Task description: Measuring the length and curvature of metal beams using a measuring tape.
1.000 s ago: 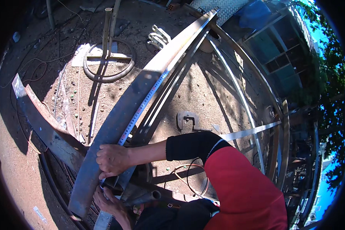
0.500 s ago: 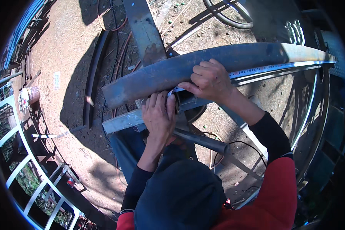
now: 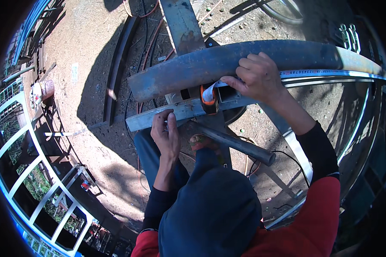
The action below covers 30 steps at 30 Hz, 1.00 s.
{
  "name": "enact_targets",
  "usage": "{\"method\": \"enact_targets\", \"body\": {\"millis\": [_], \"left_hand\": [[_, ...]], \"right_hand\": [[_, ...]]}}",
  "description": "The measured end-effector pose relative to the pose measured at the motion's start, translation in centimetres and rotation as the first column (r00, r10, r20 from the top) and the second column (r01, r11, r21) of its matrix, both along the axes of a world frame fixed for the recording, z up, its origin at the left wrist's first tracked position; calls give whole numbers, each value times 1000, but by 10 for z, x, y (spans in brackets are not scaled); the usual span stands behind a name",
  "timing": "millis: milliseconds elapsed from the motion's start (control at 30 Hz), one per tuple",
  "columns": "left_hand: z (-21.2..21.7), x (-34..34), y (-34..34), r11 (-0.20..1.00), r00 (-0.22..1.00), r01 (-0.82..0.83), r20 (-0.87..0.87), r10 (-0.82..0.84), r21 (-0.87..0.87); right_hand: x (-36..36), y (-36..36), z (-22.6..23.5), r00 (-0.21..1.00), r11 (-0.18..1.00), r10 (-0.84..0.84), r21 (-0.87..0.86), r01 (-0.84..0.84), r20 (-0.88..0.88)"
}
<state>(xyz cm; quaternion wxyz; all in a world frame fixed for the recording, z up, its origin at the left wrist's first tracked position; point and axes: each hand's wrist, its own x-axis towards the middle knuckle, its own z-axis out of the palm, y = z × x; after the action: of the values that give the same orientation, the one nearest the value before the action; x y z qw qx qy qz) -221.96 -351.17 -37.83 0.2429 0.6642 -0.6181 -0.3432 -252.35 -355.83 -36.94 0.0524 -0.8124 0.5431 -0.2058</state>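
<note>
Sunlit ground stretches leftward; left grip half-open, empty; right grip closed on tape along beam edge.

Printed numerals, one run.
Pale tape measure blade, upper right of the frame: bears a row of small dark numerals along its length, partly too small to read.

white ladder-like frame, left | pinkish bucket | dark metal beam | metal ring, top

outdoor metalworking yard | bare earth | metal beam | tape measure
</note>
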Motion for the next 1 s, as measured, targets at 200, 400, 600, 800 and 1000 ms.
{"method": "enact_targets", "body": {"millis": [200, 400, 600, 800, 1000], "left_hand": [[-18, 49, 17, 942, 936, 334, 104, -336, 35], [-3, -25, 40, 659, 656, 751, 68, -751, 41], [-35, -43, 53, 729, 731, 682, -65, -679, 48], [1, -36, 45, 816, 806, 578, -140, -575, -19], [60, 0, 20, 949, 859, 294, -466, -210, 116]], "right_hand": [[0, -1, 0, 1000, 1000, 9, -5, -9, -8], [6, -5, 3, 1000, 1000, 16, -14, -16, -19], [7, -4, 8, 1000, 999, 22, -30, -23, -21], [12, -5, 14, 997, 997, 15, -71, -21, -76], [15, -1, 14, 998, 999, 3, -48, -7, -66]]}}
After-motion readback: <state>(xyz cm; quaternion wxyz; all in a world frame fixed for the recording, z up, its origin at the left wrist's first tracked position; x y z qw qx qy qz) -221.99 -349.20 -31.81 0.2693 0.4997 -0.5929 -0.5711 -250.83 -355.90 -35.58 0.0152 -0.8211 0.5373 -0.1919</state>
